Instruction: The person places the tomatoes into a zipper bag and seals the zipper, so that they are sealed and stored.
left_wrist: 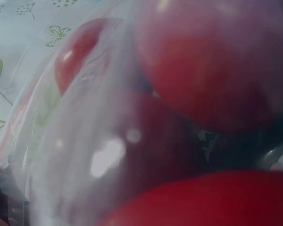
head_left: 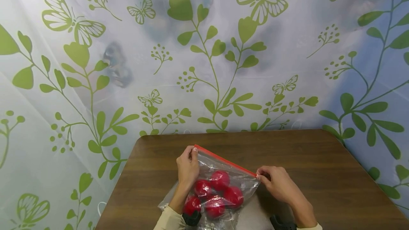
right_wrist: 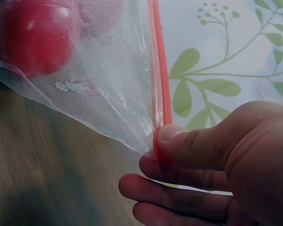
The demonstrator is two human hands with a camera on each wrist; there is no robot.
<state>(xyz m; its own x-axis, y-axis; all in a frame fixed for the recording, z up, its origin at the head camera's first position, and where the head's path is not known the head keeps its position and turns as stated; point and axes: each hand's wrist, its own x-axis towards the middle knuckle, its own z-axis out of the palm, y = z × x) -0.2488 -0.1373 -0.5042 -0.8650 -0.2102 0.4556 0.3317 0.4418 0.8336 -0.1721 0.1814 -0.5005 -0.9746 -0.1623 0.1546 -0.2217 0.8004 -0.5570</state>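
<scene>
A clear zip bag (head_left: 204,162) with a red zip strip along its top holds several round red balls (head_left: 219,180), which look smooth and shiny. My left hand (head_left: 187,166) pinches the upper left corner of the bag at the end of the strip. At the other end, my right hand (head_left: 279,184) grips the strip's corner between thumb and forefinger. In the right wrist view the thumb of the right hand (right_wrist: 203,146) presses on the red strip, which runs straight. The left wrist view is filled by the red balls (left_wrist: 212,61) behind the plastic, mostly blurred.
Under the bag lies a brown wooden table (head_left: 319,159). A pale cloth curtain (head_left: 204,95) with green leaves and butterflies hangs behind it. Dark wrist straps (head_left: 191,219) sit at the ends of light sleeves. A greyish patch (head_left: 254,215) shows beside the bag's lower right.
</scene>
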